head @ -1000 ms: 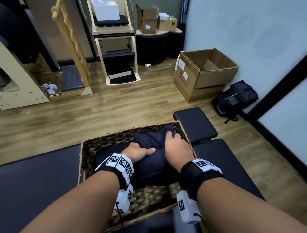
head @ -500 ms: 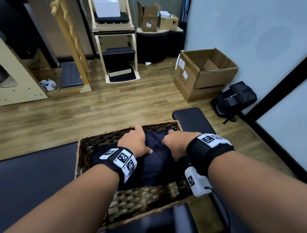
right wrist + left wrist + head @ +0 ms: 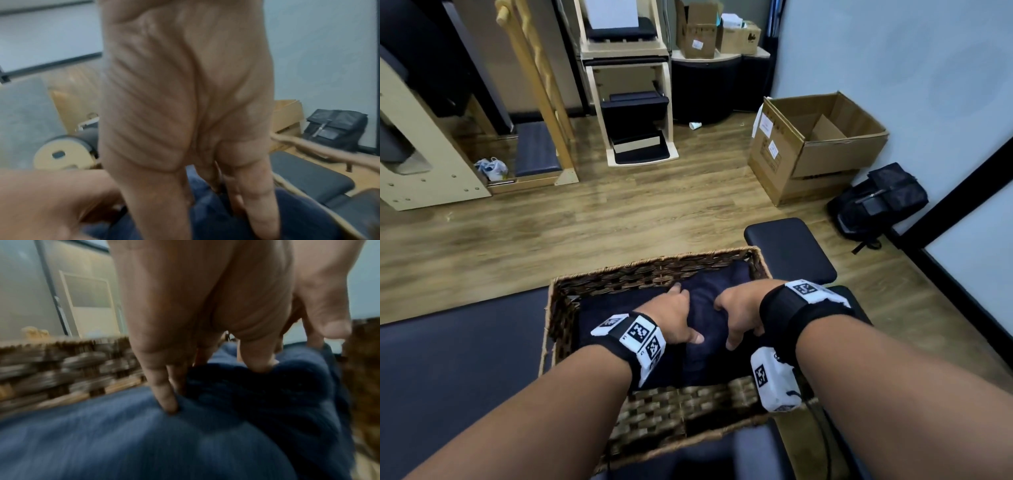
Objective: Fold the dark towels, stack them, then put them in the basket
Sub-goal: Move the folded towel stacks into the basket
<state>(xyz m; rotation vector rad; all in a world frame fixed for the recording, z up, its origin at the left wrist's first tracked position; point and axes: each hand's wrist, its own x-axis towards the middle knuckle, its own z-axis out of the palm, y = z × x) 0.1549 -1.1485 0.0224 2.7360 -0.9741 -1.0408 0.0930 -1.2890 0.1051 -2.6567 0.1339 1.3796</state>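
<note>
- Towels (image 3: 702,346): dark stack sits inside the basket (image 3: 681,407), filling most of it; the basket stands on the black padded worktop (image 3: 458,359).
- Near wall of the basket is in front of both wrists, so both hands reach down over it.
- Left hand (image 3: 676,318): grip released, fingers fairly straight, tips dug into the top fold (image 3: 257,394). Looks like pressing the stack down and in, not lifting.
- Right hand (image 3: 739,317): on the stack's right part, fingers bent down into the cloth (image 3: 236,214). Blurred in the wrist view; cannot tell whether it pinches a fold or just pushes.
- Hands are set apart either side of the middle ridge, likely to flatten the bulge and seat the stack level.
- Far basket rim (image 3: 654,265): towel edge reaches close to it, right corner included.
- Judgement: task nearly done, only tidying left.
- Beyond: wood floor (image 3: 619,219), open cardboard box (image 3: 818,144).
</note>
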